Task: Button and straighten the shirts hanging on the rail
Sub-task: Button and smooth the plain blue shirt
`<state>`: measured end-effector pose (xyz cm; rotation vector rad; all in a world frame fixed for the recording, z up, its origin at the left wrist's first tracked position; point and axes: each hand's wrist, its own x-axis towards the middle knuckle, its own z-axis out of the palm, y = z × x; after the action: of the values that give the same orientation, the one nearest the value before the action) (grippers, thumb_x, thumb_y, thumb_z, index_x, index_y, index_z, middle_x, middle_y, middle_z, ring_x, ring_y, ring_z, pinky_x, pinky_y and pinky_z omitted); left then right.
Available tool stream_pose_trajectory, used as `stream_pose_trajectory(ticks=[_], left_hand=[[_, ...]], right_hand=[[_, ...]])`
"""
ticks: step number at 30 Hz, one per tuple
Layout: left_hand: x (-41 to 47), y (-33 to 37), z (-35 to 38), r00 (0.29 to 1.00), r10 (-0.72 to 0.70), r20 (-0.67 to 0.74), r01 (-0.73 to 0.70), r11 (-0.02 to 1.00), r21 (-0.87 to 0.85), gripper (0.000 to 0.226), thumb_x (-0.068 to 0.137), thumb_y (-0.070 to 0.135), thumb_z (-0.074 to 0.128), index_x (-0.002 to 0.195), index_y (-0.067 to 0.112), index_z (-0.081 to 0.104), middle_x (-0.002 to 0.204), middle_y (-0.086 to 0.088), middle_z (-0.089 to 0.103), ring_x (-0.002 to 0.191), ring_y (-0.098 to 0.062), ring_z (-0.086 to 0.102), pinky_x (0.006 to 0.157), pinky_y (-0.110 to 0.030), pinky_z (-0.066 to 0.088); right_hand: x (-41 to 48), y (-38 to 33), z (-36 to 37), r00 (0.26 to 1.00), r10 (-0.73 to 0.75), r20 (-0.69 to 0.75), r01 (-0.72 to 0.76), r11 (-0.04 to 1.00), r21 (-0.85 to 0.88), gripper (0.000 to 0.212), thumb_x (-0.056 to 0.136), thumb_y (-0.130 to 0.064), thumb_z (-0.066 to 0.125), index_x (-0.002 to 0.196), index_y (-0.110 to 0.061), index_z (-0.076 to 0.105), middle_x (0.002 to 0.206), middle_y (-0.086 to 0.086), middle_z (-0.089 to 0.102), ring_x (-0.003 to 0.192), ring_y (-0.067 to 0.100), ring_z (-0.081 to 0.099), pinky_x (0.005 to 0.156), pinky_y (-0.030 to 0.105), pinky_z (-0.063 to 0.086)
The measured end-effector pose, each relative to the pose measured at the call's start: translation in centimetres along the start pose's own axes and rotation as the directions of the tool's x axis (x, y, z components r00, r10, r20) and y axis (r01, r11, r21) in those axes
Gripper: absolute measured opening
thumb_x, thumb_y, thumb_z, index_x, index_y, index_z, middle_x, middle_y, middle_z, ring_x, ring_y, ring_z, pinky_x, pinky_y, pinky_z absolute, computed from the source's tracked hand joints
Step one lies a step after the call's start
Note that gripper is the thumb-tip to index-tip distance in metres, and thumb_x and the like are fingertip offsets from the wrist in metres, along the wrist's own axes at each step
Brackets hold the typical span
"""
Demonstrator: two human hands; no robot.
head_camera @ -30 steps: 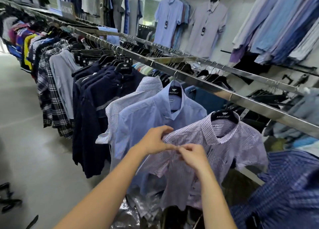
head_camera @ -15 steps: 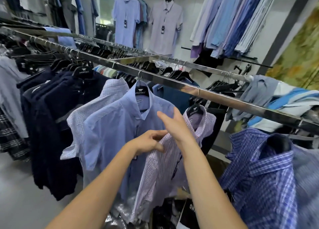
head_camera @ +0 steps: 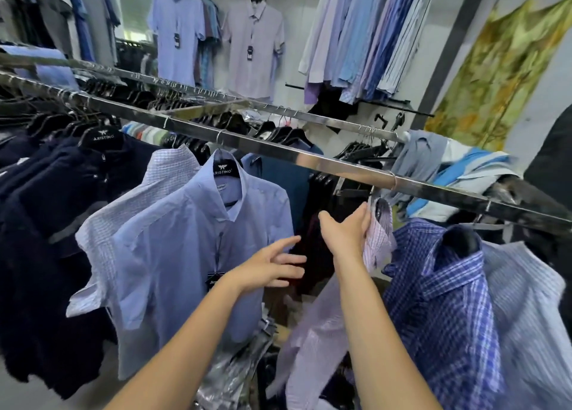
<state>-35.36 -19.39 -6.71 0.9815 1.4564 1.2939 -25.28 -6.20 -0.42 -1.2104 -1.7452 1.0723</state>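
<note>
A lilac checked shirt [head_camera: 379,239] hangs from the steel rail [head_camera: 278,154], turned edge-on and pushed to the right. My right hand [head_camera: 348,231] presses against its collar and shoulder with the fingers nearly straight. My left hand [head_camera: 272,264] hovers open in the gap left of it, holding nothing. A light blue shirt [head_camera: 185,255] hangs to the left on a black hanger, its front facing me. A blue plaid shirt [head_camera: 442,301] hangs to the right, close against the lilac one.
Dark navy shirts [head_camera: 46,224] crowd the rail's left end. A second rail [head_camera: 278,112] with several black hangers runs behind. Shirts hang on the back wall [head_camera: 253,44]. Loose clothes [head_camera: 458,168] are heaped over the rail's right end.
My left hand has let go of the lilac shirt's front and opened. My right hand has pushed the lilac shirt rightward along the rail, opening a gap beside the light blue shirt.
</note>
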Motion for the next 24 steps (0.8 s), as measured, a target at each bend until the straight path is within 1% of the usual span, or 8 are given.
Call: stream_pose_trajectory(ticks=[4, 7, 11, 14, 16, 18, 22, 24], left_hand=[[0.5, -0.6, -0.6, 0.994, 0.032, -0.101, -0.044, 0.992, -0.119, 0.056, 0.091, 0.015, 0.07, 0.139, 0.037, 0.048, 0.125, 0.004, 0.07, 0.109, -0.021, 0.07, 0.102, -0.042, 0.05], [0.4, -0.6, -0.9, 0.988, 0.059, -0.144, -0.086, 0.979, -0.187, 0.052, 0.092, 0.013, 0.068, 0.136, 0.034, 0.05, 0.124, 0.0, 0.071, 0.107, -0.024, 0.071, 0.097, -0.039, 0.051], [-0.8, 0.2, -1.9, 0.974, 0.108, -0.198, -0.142, 0.975, -0.168, 0.051, 0.091, 0.012, 0.068, 0.136, 0.032, 0.051, 0.119, 0.001, 0.073, 0.105, -0.022, 0.072, 0.097, -0.038, 0.051], [-2.1, 1.0, -3.1, 0.954, 0.145, -0.261, -0.183, 0.975, -0.127, 0.047, 0.092, 0.01, 0.067, 0.133, 0.029, 0.055, 0.116, 0.001, 0.074, 0.102, -0.02, 0.073, 0.097, -0.037, 0.053], [-2.7, 1.3, -4.0, 0.935, 0.158, -0.319, -0.196, 0.977, -0.089, 0.041, 0.093, 0.009, 0.066, 0.129, 0.026, 0.058, 0.113, 0.001, 0.075, 0.1, -0.018, 0.073, 0.094, -0.036, 0.053], [-3.4, 1.4, -4.9, 0.914, 0.166, -0.369, -0.197, 0.979, -0.046, 0.034, 0.093, 0.008, 0.065, 0.123, 0.024, 0.062, 0.109, 0.003, 0.075, 0.097, -0.018, 0.074, 0.093, -0.038, 0.052], [-5.1, 0.9, -6.6, 0.872, 0.18, -0.455, -0.189, 0.982, 0.025, 0.028, 0.093, 0.004, 0.063, 0.114, 0.022, 0.065, 0.102, 0.003, 0.076, 0.092, -0.018, 0.074, 0.083, -0.034, 0.053], [-5.8, 0.7, -7.5, 0.846, 0.198, -0.495, -0.185, 0.98, 0.076, 0.026, 0.092, 0.003, 0.062, 0.109, 0.023, 0.066, 0.1, 0.001, 0.076, 0.089, -0.018, 0.074, 0.079, -0.029, 0.053]], right_hand=[[0.4, 1.7, -3.0, 0.999, -0.013, -0.041, 0.013, 1.0, 0.0, 0.094, 0.09, -0.029, 0.062, 0.161, -0.02, 0.001, 0.169, -0.003, 0.0, 0.155, 0.019, 0.007, 0.122, 0.04, 0.016], [0.6, 2.4, -4.8, 0.998, 0.0, -0.062, 0.001, 1.0, 0.016, 0.088, 0.092, -0.025, 0.061, 0.162, -0.02, 0.006, 0.169, -0.004, 0.008, 0.153, 0.02, 0.015, 0.12, 0.038, 0.02], [0.4, 3.0, -6.5, 0.986, -0.001, -0.166, -0.002, 1.0, -0.022, 0.082, 0.089, -0.026, 0.06, 0.16, -0.021, 0.019, 0.166, -0.001, 0.023, 0.151, 0.022, 0.024, 0.123, 0.041, 0.024], [-0.4, 2.9, -6.2, 0.985, -0.008, -0.171, 0.001, 0.999, -0.038, 0.073, 0.09, -0.026, 0.059, 0.156, -0.023, 0.029, 0.162, 0.002, 0.033, 0.147, 0.026, 0.033, 0.119, 0.043, 0.03], [-1.0, 2.5, -5.1, 0.989, -0.033, -0.141, 0.024, 0.998, -0.062, 0.066, 0.092, -0.023, 0.059, 0.154, -0.021, 0.036, 0.16, 0.002, 0.035, 0.147, 0.024, 0.033, 0.117, 0.041, 0.029], [-1.6, 2.1, -3.5, 0.994, -0.073, -0.076, 0.066, 0.994, -0.085, 0.056, 0.093, -0.023, 0.059, 0.147, -0.022, 0.046, 0.158, 0.0, 0.039, 0.146, 0.02, 0.034, 0.117, 0.04, 0.03], [-3.1, 1.2, 0.6, 0.988, -0.143, 0.067, 0.148, 0.985, -0.084, 0.038, 0.091, -0.027, 0.061, 0.129, -0.03, 0.063, 0.15, -0.005, 0.05, 0.14, 0.018, 0.044, 0.116, 0.043, 0.037], [-3.4, 0.6, 2.7, 0.976, -0.18, 0.121, 0.191, 0.978, -0.085, 0.032, 0.093, -0.028, 0.062, 0.125, -0.027, 0.067, 0.141, -0.007, 0.057, 0.131, 0.016, 0.051, 0.108, 0.035, 0.043]])
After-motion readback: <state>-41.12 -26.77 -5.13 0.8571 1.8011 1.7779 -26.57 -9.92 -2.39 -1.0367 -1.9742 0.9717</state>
